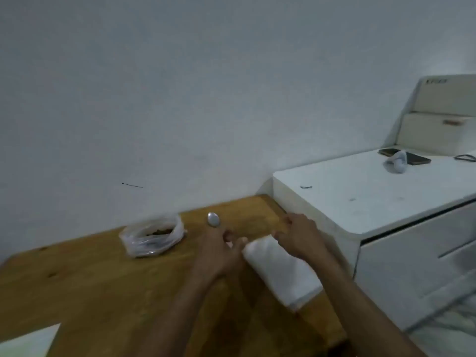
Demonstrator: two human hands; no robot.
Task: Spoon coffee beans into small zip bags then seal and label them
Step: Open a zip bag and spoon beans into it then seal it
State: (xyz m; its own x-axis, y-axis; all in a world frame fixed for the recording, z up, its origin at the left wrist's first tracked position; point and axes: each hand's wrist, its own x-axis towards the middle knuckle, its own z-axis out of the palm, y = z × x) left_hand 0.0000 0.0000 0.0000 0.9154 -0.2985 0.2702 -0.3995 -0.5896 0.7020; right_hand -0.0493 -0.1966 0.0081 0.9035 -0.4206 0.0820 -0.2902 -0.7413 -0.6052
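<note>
Left hand: your left hand (219,247) has its fingers curled at the near end of the white stack of small zip bags (282,270), touching it; grip unclear through blur
Right hand: your right hand (300,234) curls over the stack's far end, fingers bent onto it
Stack: lies flat on the wooden tabletop (90,279), long axis running from far-left to near-right
Beans: clear plastic bag of coffee beans (152,235) sits left, mouth open upward
Spoon: metal spoon (213,219) lies beyond your left hand, bowl pointing away from you

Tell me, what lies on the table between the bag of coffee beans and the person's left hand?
Only bare wooden table lies between the bag of coffee beans and the left hand; the spoon sits farther back, as the head view shows.
</note>
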